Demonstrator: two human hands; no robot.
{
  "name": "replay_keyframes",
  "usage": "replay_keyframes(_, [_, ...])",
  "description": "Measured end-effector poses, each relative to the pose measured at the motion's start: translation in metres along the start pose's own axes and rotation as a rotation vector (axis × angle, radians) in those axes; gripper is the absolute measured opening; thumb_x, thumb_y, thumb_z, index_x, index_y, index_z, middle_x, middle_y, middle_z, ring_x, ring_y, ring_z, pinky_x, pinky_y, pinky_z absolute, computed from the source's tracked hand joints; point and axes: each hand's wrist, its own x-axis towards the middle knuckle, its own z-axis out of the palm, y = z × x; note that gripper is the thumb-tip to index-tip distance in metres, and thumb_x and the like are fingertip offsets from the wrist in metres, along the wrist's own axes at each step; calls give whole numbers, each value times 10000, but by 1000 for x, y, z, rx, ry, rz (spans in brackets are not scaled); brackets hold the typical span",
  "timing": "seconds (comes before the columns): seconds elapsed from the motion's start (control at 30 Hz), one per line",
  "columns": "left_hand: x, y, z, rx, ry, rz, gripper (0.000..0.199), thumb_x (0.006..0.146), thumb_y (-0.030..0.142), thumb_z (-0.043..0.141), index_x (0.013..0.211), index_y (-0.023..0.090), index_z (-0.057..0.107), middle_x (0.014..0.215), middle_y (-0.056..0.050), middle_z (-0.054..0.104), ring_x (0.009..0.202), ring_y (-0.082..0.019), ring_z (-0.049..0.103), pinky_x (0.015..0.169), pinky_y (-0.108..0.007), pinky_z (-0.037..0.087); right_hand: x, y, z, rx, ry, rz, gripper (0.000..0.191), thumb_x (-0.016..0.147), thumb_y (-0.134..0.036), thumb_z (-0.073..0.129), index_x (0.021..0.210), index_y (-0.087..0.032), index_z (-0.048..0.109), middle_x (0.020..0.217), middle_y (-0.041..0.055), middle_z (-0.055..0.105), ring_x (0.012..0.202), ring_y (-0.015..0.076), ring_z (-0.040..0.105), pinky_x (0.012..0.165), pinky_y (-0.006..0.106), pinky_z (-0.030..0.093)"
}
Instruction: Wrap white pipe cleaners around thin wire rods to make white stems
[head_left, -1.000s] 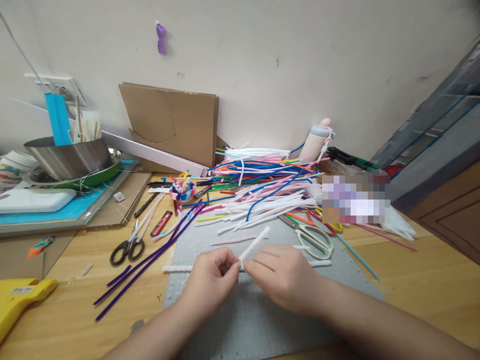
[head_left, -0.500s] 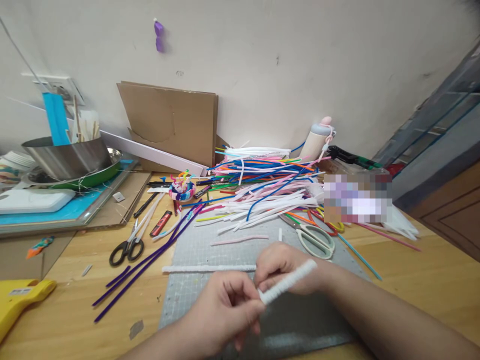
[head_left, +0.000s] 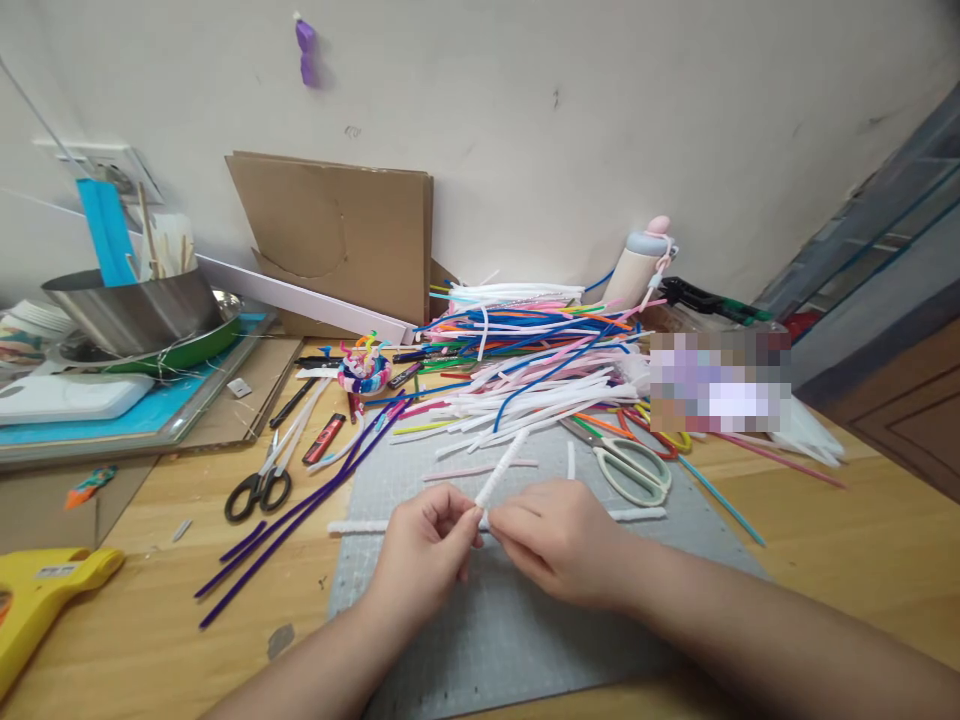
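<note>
A short white fuzzy stick (head_left: 501, 468) slants up and away from between my hands, its lower end pinched by my left hand (head_left: 431, 545). Close against it on the right is my right hand (head_left: 559, 540), fingers pressed together at the stick's lower end; what they hold there is too small to tell. A long white fuzzy rod (head_left: 360, 527) lies across the grey cutting mat (head_left: 525, 640), its middle hidden by my hands and its right end showing beyond them. Behind, a thin pink stem (head_left: 457, 473) and a short white piece (head_left: 571, 461) rest on the mat.
Many coloured pipe cleaners (head_left: 540, 400) are heaped at the back. Green-handled scissors (head_left: 634, 470) lie right, black scissors (head_left: 259, 492) left, beside purple stems (head_left: 300, 515). A yellow tool (head_left: 45, 590) is at the left edge. A bottle (head_left: 634, 265) and cardboard (head_left: 337, 240) stand behind.
Both hands have moved away from me and slightly left, over the long rod. The short white stick has swung from pointing right to pointing up and away. The camera view has shifted slightly.
</note>
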Motion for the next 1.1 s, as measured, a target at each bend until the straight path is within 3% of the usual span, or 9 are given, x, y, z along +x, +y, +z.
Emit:
replay_keyframes(0.33, [0,-6,0,135,-13,70,198,818,326,519,728,152,551,598,18,574,408,-70,476,410,-187,351,-2,4,6,55,38,20,202,899,-213,428,742,-174,548,641,-1,575,598,129,497,567,269,286])
replay_keyframes(0.6, [-3,-4,-2,302,-6,152,195,822,293,498,698,163,572,589,13,581,458,-87,490,462,-201,373,-1,6,-3,10,19,-27,195,878,-150,420,834,-176,608,665,11,582,612,141,482,557,274,295])
replay_keyframes(0.73, [-2,-6,-2,332,-26,162,182,826,292,495,722,169,579,602,5,599,488,-99,507,476,-204,382,0,7,-8,-113,85,-24,181,878,-174,461,863,-196,640,928,45,647,734,167,507,616,288,344])
replay_keyframes(0.83, [-3,-8,-2,368,-27,169,172,820,277,498,707,172,576,589,10,590,485,-99,501,474,-204,380,-1,9,-7,-93,62,-68,169,871,-168,474,847,-183,641,1107,49,633,796,177,524,673,307,397])
replay_keyframes(1.0, [-2,-9,-1,350,-18,159,159,809,269,507,704,174,578,570,17,582,475,-99,496,469,-205,378,-2,11,-2,26,102,-79,163,872,-163,473,875,-183,635,1032,67,657,801,167,555,690,301,428])
replay_keyframes(1.1, [-1,-9,-1,325,6,131,164,807,284,511,713,168,580,574,12,588,463,-97,495,459,-206,376,-2,7,-3,103,147,-22,148,874,-169,471,869,-185,617,852,54,653,732,152,553,642,271,413])
